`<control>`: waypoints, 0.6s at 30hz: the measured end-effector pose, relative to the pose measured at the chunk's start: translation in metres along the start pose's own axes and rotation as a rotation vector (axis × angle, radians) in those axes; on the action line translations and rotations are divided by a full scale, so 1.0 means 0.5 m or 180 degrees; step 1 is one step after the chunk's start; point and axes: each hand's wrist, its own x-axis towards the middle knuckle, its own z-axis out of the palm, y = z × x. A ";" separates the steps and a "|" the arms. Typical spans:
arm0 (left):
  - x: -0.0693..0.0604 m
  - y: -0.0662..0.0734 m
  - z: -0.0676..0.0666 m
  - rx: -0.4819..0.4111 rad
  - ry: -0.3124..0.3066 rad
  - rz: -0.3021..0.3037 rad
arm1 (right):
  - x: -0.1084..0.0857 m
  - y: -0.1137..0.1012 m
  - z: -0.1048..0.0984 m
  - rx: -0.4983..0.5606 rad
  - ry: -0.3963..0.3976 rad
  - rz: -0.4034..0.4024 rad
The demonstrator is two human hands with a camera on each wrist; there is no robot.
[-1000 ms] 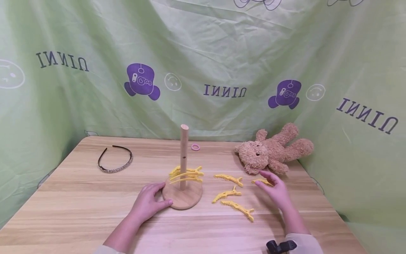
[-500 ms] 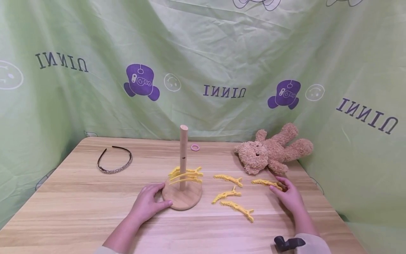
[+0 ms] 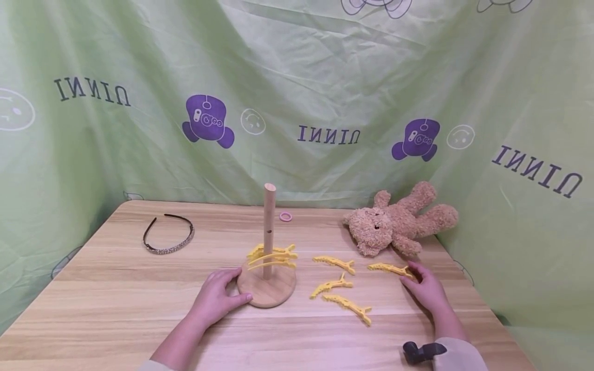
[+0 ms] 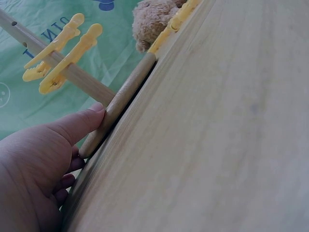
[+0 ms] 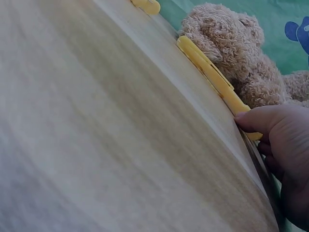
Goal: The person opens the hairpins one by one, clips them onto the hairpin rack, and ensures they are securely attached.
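A wooden stand (image 3: 270, 216) rises from a round base, with several yellow hair clips (image 3: 280, 255) clamped across the lower part of its post. My left hand (image 3: 220, 296) holds the near-left rim of that base, thumb on top and fingers curled at the edge in the left wrist view. Over on the right, my right hand (image 3: 429, 292) pinches the forked end of a yellow hair clip (image 5: 212, 72) between thumb and fingers. This clip lies along the tabletop. Three more hair clips lie between the stand and that hand: an upper one (image 3: 335, 263), a middle one (image 3: 330, 285) and a lower one (image 3: 348, 307).
A brown teddy bear (image 3: 394, 224) lies just behind the right hand's clip. A pink ring (image 3: 285, 212) is behind the stand. Far left lies a black headband (image 3: 169, 249) with a sparkly band. Green printed cloth (image 3: 297, 93) encloses the wooden table (image 3: 116, 288).
My right hand has moved right and slightly down, from above the far-right clip to its forked end, which it now pinches. The left hand has stayed on the base.
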 end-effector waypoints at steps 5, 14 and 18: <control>0.000 -0.001 0.000 0.0006 0.0000 0.0004 | -0.001 0.001 0.003 -0.0093 0.0035 -0.0069; 0.001 -0.003 0.002 0.0007 0.0002 0.0012 | -0.013 0.003 -0.004 0.0009 -0.0016 -0.0099; 0.001 -0.002 0.001 0.0020 0.0006 0.0017 | -0.021 -0.003 -0.006 0.0102 -0.0005 -0.0103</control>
